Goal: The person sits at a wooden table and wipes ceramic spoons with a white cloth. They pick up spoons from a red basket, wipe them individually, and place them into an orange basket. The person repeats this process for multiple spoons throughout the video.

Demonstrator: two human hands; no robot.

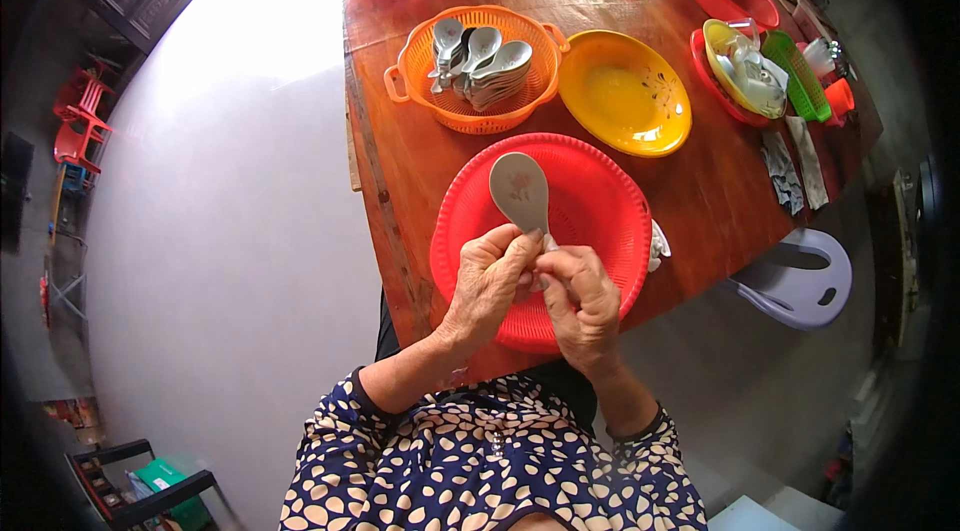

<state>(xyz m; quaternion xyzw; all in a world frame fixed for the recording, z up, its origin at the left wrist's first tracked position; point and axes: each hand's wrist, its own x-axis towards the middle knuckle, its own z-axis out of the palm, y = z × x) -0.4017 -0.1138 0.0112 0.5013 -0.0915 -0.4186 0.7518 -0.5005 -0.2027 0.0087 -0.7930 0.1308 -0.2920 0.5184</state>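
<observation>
A large white ceramic spoon (519, 190) with a faint pink flower print stands bowl-up over a red plastic basket (600, 193). My left hand (487, 276) pinches it where the bowl meets the handle. Around the lower handle, partly hidden, curl the fingers of my right hand (581, 298). Beyond the red basket sits an orange colander (480, 122) with two side handles. Stacks of smaller white spoons (484, 66) rest in it. To its right lies a shiny yellow oval dish (615, 92) with a dark flower pattern.
The wooden table (705, 208) ends close to my left. A crumpled white cloth or tissue (658, 246) lies beside the red basket. Further right are a yellow bowl of clear items (742, 73), a green basket (799, 77) and rags (784, 171). A lilac plastic stool (802, 291) stands beside the table.
</observation>
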